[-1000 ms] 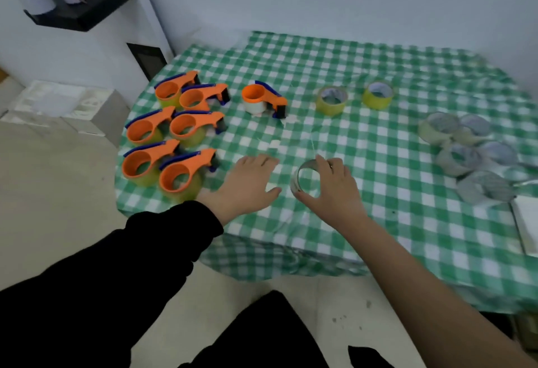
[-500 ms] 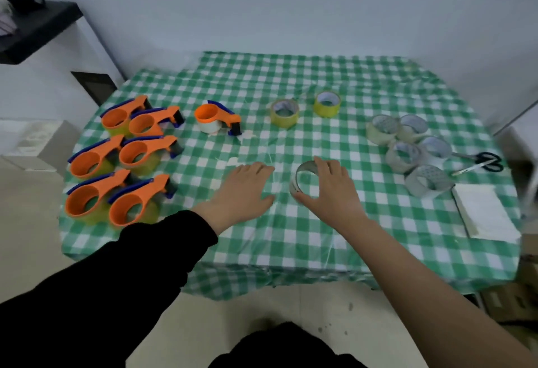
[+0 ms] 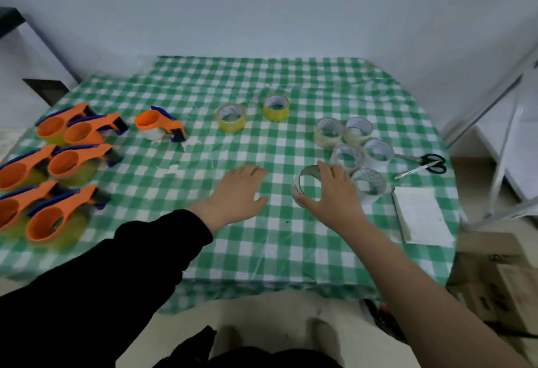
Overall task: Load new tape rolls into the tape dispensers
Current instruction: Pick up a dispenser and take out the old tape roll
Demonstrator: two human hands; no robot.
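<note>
**Lift the ring cleanly**

Head view: right of centre, the right hand (image 3: 334,193) curls thumb and fingers round a thin grey ring (image 3: 297,185) on the checked cloth (image 3: 291,236). The left hand (image 3: 238,190) lies flat at centre, fingers together. Lift it straight up, avoiding the clear rolls (image 3: 348,158) just beside it.

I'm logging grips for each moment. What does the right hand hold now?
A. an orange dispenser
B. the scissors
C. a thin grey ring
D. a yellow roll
C: the right hand has thumb and fingers curled round the thin grey ring, which stands on the checked cloth.
</note>
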